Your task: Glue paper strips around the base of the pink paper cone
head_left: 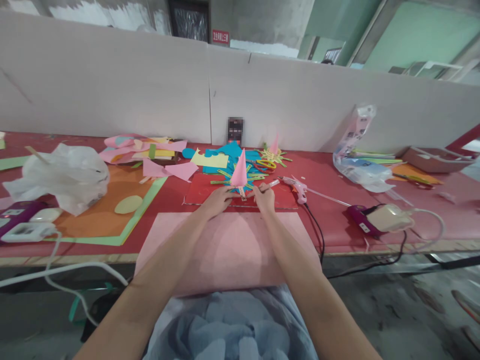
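Observation:
A pink paper cone [239,170] stands upright on a blue star-shaped base with green strips, on a red cutting mat [277,199]. My left hand [216,200] rests closed at the cone's lower left, pinching the edge of the paper craft. My right hand [264,195] is closed on a thin stick-like tool [273,184], held just to the right of the cone's base. A large pink paper sheet [225,250] lies under my forearms and hangs over the table edge.
A pink glue gun [298,187] with a black cord lies right of the mat. Power strips [378,219] [22,222] sit at both sides. Coloured paper scraps [150,155], a second cone craft [273,151], plastic bags [67,175] and a white partition [150,90] surround the area.

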`<state>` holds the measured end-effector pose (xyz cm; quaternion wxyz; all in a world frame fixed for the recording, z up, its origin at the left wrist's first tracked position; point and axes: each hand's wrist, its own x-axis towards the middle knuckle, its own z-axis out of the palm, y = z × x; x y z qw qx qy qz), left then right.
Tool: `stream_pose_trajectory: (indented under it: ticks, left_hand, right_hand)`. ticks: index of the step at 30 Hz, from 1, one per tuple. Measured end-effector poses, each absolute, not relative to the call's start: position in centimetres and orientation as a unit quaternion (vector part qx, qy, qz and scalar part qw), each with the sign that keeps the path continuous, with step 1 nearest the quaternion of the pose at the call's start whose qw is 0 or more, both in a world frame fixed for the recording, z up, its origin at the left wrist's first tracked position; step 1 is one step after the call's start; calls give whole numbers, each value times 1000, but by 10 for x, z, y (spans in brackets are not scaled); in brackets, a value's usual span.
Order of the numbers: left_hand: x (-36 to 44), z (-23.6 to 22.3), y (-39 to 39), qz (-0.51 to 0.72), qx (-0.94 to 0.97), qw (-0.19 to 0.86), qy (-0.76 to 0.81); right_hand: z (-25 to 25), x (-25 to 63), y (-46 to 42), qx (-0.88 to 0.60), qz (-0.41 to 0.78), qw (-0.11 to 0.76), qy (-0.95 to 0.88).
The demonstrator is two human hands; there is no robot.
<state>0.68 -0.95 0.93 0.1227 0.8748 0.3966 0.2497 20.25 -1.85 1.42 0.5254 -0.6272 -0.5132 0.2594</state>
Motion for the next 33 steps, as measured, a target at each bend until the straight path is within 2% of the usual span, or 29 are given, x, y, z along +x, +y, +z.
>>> stream_pose_trajectory:
  ticks: [33]
  left_hand:
    - [7,10,-11,246,871,124,406]
  right_hand:
    - [13,202,-18,-621,268,519,-522]
